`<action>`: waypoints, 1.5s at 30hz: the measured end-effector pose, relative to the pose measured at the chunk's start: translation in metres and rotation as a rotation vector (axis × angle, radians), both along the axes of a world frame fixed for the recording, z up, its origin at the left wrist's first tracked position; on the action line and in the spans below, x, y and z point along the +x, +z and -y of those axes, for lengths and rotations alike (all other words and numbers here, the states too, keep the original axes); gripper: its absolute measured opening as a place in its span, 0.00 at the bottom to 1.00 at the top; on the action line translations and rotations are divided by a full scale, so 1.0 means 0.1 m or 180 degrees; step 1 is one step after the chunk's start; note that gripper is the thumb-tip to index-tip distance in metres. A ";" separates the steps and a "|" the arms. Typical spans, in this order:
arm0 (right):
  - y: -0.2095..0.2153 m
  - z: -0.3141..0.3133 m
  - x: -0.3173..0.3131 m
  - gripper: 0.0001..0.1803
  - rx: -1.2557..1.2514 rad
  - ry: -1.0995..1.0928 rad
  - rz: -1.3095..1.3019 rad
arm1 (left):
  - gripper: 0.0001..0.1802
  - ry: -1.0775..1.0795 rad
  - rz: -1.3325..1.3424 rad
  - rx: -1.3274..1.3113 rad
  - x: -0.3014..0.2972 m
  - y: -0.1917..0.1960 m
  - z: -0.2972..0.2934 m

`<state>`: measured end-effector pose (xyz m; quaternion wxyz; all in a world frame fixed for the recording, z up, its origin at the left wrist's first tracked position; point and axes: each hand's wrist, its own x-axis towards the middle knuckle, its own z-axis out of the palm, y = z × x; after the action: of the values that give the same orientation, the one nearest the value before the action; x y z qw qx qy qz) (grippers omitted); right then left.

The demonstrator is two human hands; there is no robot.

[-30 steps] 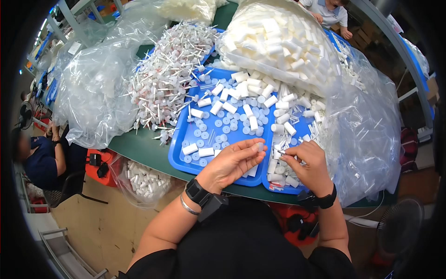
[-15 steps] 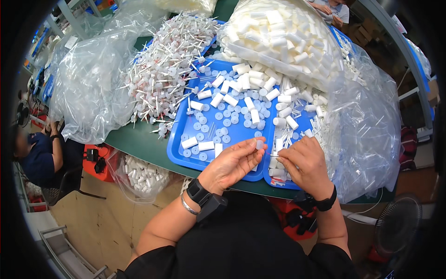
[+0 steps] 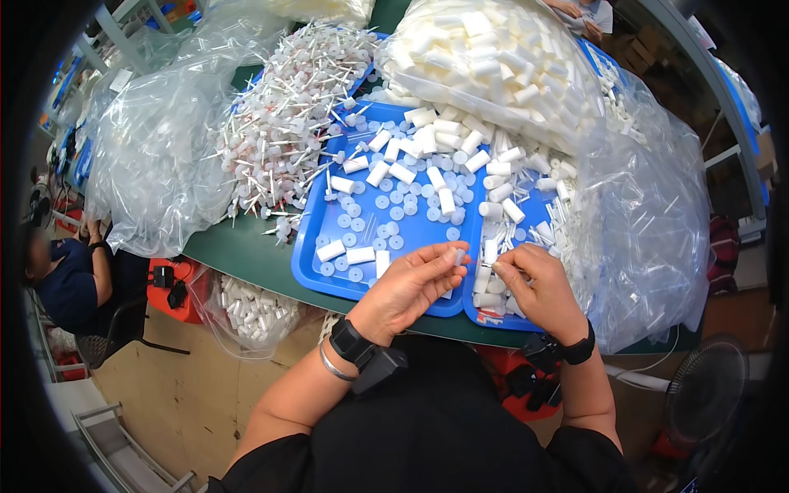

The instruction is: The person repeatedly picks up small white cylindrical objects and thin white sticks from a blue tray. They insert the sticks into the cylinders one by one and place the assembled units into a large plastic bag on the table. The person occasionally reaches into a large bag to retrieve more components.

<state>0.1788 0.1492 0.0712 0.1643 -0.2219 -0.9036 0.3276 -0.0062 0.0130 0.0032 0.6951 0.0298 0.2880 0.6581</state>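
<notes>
Both hands sit just below and right of centre of the frame, near each other, above the front edges of two trays. I see the left hand [image 3: 403, 286] pinching a translucent disc [image 3: 459, 257] between thumb and fingertips, its palm turned partly up; the right hand [image 3: 542, 287] pinches a slim piece [image 3: 486, 264] between thumb and forefinger, too small on my feed for me to name, and I cannot tell whether it touches the disc. Mid-frame, a blue tray [image 3: 302, 267] carries loose translucent discs [image 3: 396, 242] and white cylinders [image 3: 359, 255]. Right of it, a second blue tray [image 3: 503, 322] holds more cylinders and thin white rods [image 3: 559, 223]. From upper centre I make out a large clear bag [image 3: 493, 74] packed with white cylinders, and left of it a heap of discs with white stems [image 3: 283, 131]. Crumpled clear plastic [image 3: 160, 156] fills the upper left of the green tabletop [image 3: 238, 251], while a seated co-worker [image 3: 72, 267] shows at the left edge
</notes>
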 end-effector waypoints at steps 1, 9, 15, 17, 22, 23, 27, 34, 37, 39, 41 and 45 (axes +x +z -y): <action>0.01 0.01 0.00 0.06 0.0041 -0.0002 0.0014 | 0.21 0.0011 -0.0198 -0.0063 0.01 0.01 0.00; -0.14 0.21 -0.03 0.04 -0.0705 -0.0262 -0.0211 | 0.17 -0.0046 0.0248 -0.0029 0.23 -0.06 0.00; -0.14 0.27 -0.09 0.05 0.1627 0.0254 -0.0359 | 0.15 -0.0180 0.0346 0.0013 0.23 -0.13 -0.02; -0.16 0.20 -0.08 0.07 0.1649 0.0511 -0.0385 | 0.14 -0.0233 0.0362 -0.0008 0.22 -0.14 -0.02; -0.26 0.16 -0.04 0.06 0.1601 0.0614 -0.0531 | 0.12 -0.0285 0.0326 -0.0153 0.23 -0.10 -0.01; -0.29 0.17 -0.03 0.05 0.1484 0.0549 -0.0532 | 0.12 -0.0302 0.0284 -0.0202 0.21 -0.09 -0.02; -0.16 -0.01 -0.01 0.04 0.0389 0.0676 -0.0229 | 0.14 -0.0145 0.0023 -0.0325 0.16 -0.10 -0.02; -0.40 -0.62 0.19 0.03 0.1806 0.0208 0.1011 | 0.17 0.0153 -0.0011 -0.0370 0.13 -0.06 0.01; -0.52 -0.63 0.14 0.04 0.2225 0.0313 0.1536 | 0.18 0.0210 -0.0055 -0.0325 0.14 -0.03 0.02; -0.55 -0.59 0.08 0.04 0.2357 0.0333 0.1675 | 0.19 0.0239 -0.0087 -0.0300 0.14 -0.03 0.02; -0.56 -0.60 0.09 0.03 0.2126 0.0349 0.1419 | 0.19 0.0230 -0.0101 -0.0281 0.14 -0.07 0.02; -0.36 -0.52 0.08 0.03 0.1373 0.0123 0.0653 | 0.19 0.0355 -0.0100 -0.0288 0.14 -0.09 0.02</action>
<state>0.1867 0.2016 0.0357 0.1089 -0.1964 -0.9687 0.1058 0.0076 0.0108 -0.0057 0.6533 -0.0075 0.3295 0.6816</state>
